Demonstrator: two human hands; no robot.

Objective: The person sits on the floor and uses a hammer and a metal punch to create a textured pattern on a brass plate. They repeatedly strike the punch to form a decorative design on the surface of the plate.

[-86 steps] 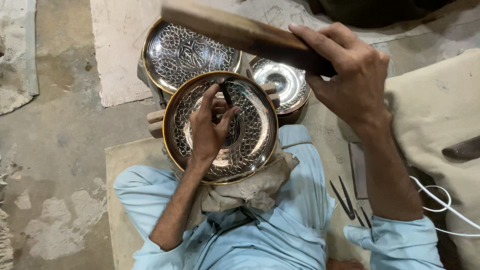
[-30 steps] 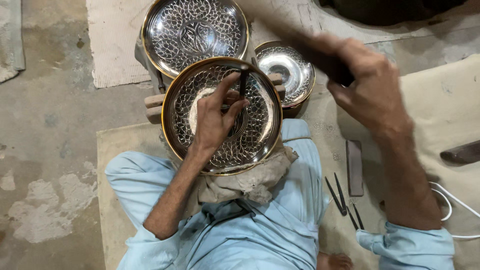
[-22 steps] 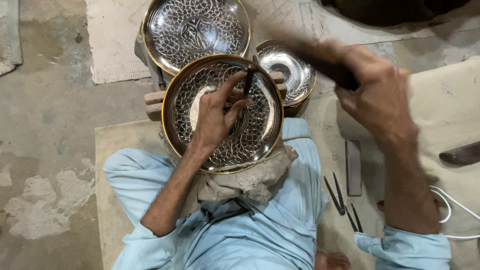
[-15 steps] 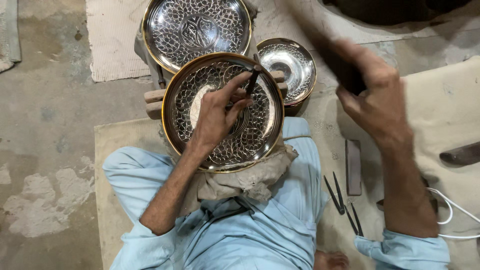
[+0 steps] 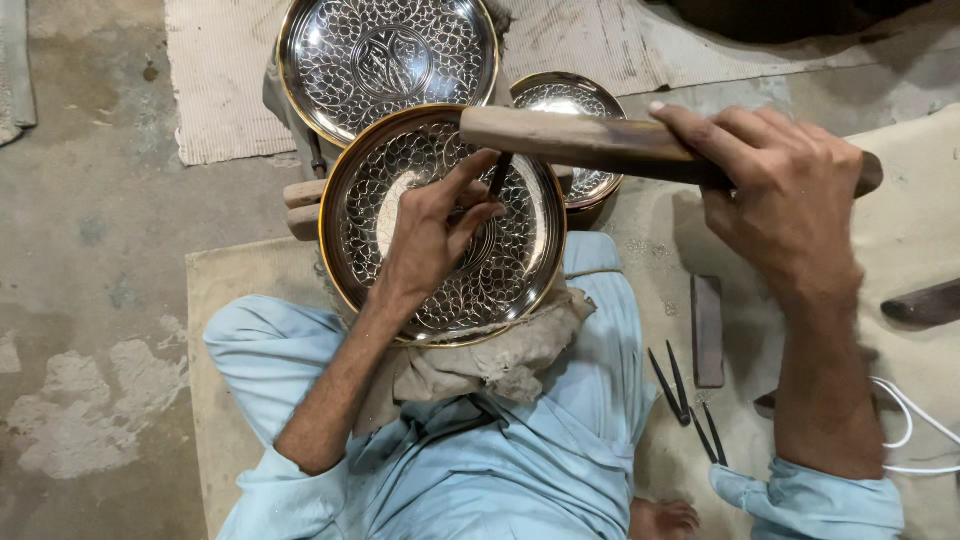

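Observation:
A round engraved metal plate [image 5: 520, 270] with a gold rim rests tilted on a cloth over my lap. My left hand [image 5: 425, 235] lies on the plate and pinches a thin dark chisel [image 5: 498, 175] upright against its surface. My right hand [image 5: 785, 195] grips a long wooden mallet [image 5: 580, 140], held level just above the chisel's top and the plate's upper rim.
A second engraved plate [image 5: 385, 60] and a smaller engraved bowl [image 5: 570, 100] stand beyond the worked plate. Several thin dark chisels [image 5: 680, 395] and a flat dark block [image 5: 707, 330] lie on the mat to the right. A white cable [image 5: 905, 420] curls at the right edge.
The right hand has swung the wooden mallet up and down over the chisel; it now sits sharp and level above the chisel. The left hand stays on the plate.

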